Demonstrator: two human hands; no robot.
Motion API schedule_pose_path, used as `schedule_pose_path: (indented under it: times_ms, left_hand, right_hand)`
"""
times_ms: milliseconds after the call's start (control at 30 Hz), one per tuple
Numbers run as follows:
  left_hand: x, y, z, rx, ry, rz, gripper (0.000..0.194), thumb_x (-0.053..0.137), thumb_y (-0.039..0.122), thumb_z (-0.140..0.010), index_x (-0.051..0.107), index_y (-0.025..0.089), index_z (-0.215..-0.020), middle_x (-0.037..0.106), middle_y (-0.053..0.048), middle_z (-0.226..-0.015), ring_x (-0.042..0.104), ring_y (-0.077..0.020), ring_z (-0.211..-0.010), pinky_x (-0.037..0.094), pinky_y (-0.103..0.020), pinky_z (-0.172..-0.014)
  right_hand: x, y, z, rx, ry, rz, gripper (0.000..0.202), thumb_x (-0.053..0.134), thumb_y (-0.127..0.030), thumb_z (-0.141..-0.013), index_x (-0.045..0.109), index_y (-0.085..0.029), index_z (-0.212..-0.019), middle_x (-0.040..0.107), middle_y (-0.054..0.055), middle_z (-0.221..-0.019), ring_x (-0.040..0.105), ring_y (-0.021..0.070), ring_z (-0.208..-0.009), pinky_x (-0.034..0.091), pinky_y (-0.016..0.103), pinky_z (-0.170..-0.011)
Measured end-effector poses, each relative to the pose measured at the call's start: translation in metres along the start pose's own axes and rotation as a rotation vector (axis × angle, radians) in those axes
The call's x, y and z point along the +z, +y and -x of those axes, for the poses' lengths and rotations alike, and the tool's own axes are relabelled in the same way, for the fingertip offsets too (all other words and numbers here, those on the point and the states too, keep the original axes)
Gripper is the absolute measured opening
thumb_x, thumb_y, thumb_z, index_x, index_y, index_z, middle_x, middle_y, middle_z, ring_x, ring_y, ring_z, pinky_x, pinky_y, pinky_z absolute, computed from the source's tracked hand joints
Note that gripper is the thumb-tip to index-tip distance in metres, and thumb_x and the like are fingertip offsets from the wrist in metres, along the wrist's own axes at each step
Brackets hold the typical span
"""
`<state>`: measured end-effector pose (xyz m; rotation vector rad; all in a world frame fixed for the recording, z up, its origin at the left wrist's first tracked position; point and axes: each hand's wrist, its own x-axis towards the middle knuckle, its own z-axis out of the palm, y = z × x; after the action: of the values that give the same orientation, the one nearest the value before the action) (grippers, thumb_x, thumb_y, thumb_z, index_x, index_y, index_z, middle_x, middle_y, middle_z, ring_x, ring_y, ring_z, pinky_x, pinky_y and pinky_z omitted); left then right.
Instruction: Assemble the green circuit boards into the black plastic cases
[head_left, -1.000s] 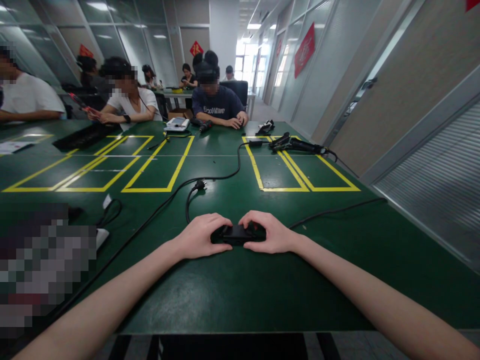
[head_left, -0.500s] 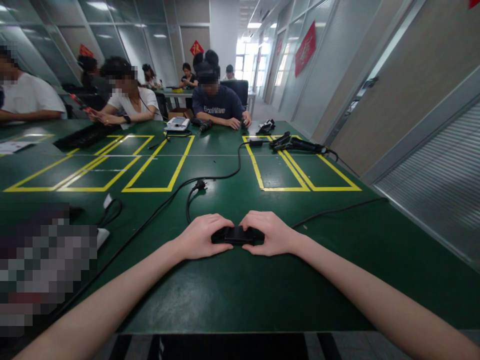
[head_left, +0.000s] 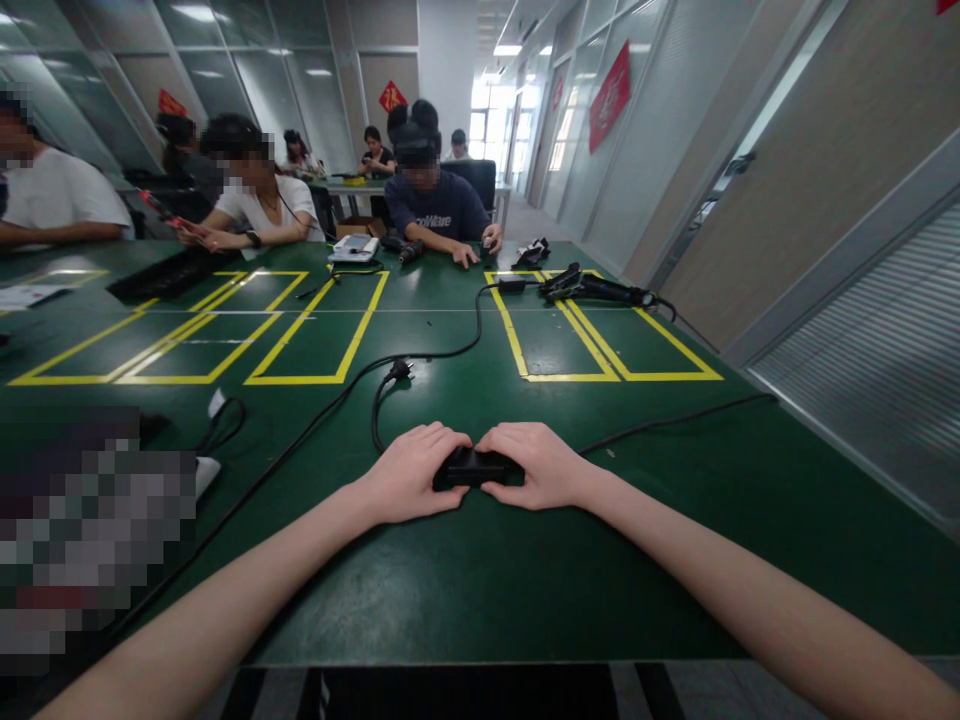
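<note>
A black power adapter [head_left: 477,468] lies low over the green tabletop [head_left: 450,590], between my two hands. My left hand [head_left: 416,472] curls around its left end, thumb at the near side and fingers on the far side. The right end is gripped the same way by my right hand [head_left: 537,466]. Beyond my left hand, a short black cord ends in a mains plug [head_left: 400,370] resting on the table. Another black cable [head_left: 675,417] runs off to the right from behind my right hand. My fingers hide both ends of the adapter.
A long black cable [head_left: 300,437] crosses the table to a small black box [head_left: 512,286]. Yellow tape outlines [head_left: 295,380] mark the surface. Farther back lie a black cabled device [head_left: 592,287] and a drill [head_left: 409,251]. Several people sit beyond, including a person in a navy shirt [head_left: 429,215].
My left hand has shifted slightly right and its fingertips are nearer my right hand's. Both hands stay on the adapter. The person opposite has lowered one hand to the table.
</note>
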<state>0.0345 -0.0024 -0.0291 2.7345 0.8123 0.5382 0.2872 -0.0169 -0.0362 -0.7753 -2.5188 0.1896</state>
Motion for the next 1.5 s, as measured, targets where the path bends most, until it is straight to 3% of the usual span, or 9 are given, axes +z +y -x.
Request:
schedule_pose_path:
  times_ms: [133, 500, 700, 933, 1033, 1133, 1267, 1400, 1500]
  left_hand:
    - [0.001, 0.002, -0.002, -0.019, 0.003, -0.066, 0.037, 0.070, 0.021, -0.080, 0.059, 0.018, -0.115, 0.070, -0.007, -0.103, 0.065, -0.0266, -0.094, 0.052, -0.039, -0.086]
    - [-0.004, 0.000, -0.001, 0.010, -0.003, -0.143, 0.031, 0.061, 0.015, -0.090, 0.063, 0.017, -0.121, 0.074, -0.008, -0.103, 0.067, -0.0245, -0.093, 0.049, -0.037, -0.084]
    - [-0.007, -0.001, 0.000, 0.051, 0.003, -0.141, 0.026, 0.060, 0.026, -0.097, 0.067, 0.017, -0.121, 0.077, -0.008, -0.100, 0.069, -0.0233, -0.087, 0.046, -0.037, -0.081]
    - [-0.006, -0.002, 0.000, 0.080, 0.069, -0.133, 0.037, 0.057, 0.038, -0.104, 0.062, 0.016, -0.133, 0.076, -0.012, -0.114, 0.070, -0.0258, -0.100, 0.052, -0.039, -0.089]
    - [-0.006, -0.003, 0.000, 0.122, 0.068, -0.116, 0.034, 0.052, 0.041, -0.107, 0.066, 0.018, -0.128, 0.076, -0.011, -0.109, 0.071, -0.0244, -0.099, 0.053, -0.040, -0.094]
    - [-0.006, -0.004, 0.000, 0.124, 0.077, -0.117, 0.034, 0.053, 0.041, -0.106, 0.068, 0.017, -0.124, 0.077, -0.011, -0.104, 0.072, -0.0247, -0.096, 0.054, -0.041, -0.095]
    - [-0.004, -0.006, 0.000, 0.122, 0.129, -0.119, 0.044, 0.059, 0.044, -0.102, 0.064, 0.015, -0.134, 0.075, -0.014, -0.116, 0.071, -0.0271, -0.104, 0.054, -0.042, -0.094]
    - [-0.004, -0.008, 0.000, 0.102, 0.088, -0.110, 0.036, 0.055, 0.043, -0.104, 0.068, 0.018, -0.128, 0.077, -0.012, -0.108, 0.072, -0.0255, -0.099, 0.054, -0.041, -0.092]
    - [-0.005, -0.008, 0.000, 0.063, 0.078, -0.085, 0.043, 0.059, 0.050, -0.101, 0.067, 0.018, -0.129, 0.077, -0.012, -0.109, 0.071, -0.0260, -0.098, 0.054, -0.041, -0.093]
  right_hand:
    - [0.001, 0.001, -0.001, 0.038, -0.031, 0.060, 0.036, 0.072, -0.040, -0.086, 0.062, -0.018, -0.114, 0.072, 0.007, -0.094, 0.069, 0.0226, -0.083, 0.049, 0.031, -0.072]
    - [0.000, -0.002, -0.002, 0.119, -0.164, 0.147, 0.029, 0.062, -0.029, -0.094, 0.066, -0.015, -0.120, 0.076, 0.010, -0.099, 0.072, 0.0228, -0.084, 0.049, 0.031, -0.071]
    - [-0.003, -0.006, -0.003, 0.092, -0.104, 0.136, 0.028, 0.063, -0.037, -0.099, 0.066, -0.017, -0.117, 0.074, 0.008, -0.096, 0.071, 0.0217, -0.083, 0.049, 0.031, -0.072]
    - [-0.001, -0.005, -0.003, 0.051, -0.049, 0.169, 0.027, 0.058, -0.039, -0.103, 0.067, -0.015, -0.113, 0.074, 0.008, -0.090, 0.071, 0.0220, -0.079, 0.048, 0.032, -0.070]
    - [-0.002, -0.005, -0.002, 0.058, -0.023, 0.153, 0.032, 0.061, -0.042, -0.101, 0.066, -0.016, -0.120, 0.074, 0.008, -0.093, 0.071, 0.0219, -0.080, 0.049, 0.032, -0.070]
    - [-0.003, -0.006, -0.002, 0.041, -0.014, 0.158, 0.032, 0.060, -0.041, -0.102, 0.066, -0.017, -0.121, 0.075, 0.009, -0.096, 0.071, 0.0220, -0.082, 0.049, 0.032, -0.071]
    - [-0.002, -0.005, -0.001, 0.017, -0.006, 0.206, 0.029, 0.058, -0.040, -0.104, 0.067, -0.015, -0.116, 0.075, 0.010, -0.096, 0.071, 0.0220, -0.081, 0.050, 0.032, -0.070]
    - [0.000, -0.003, -0.001, 0.022, 0.020, 0.203, 0.033, 0.059, -0.042, -0.103, 0.068, -0.016, -0.122, 0.075, 0.011, -0.102, 0.071, 0.0223, -0.082, 0.052, 0.033, -0.071]
    - [0.000, -0.001, 0.000, -0.022, 0.037, 0.212, 0.031, 0.057, -0.038, -0.104, 0.068, -0.017, -0.124, 0.074, 0.013, -0.107, 0.070, 0.0234, -0.088, 0.054, 0.035, -0.075]
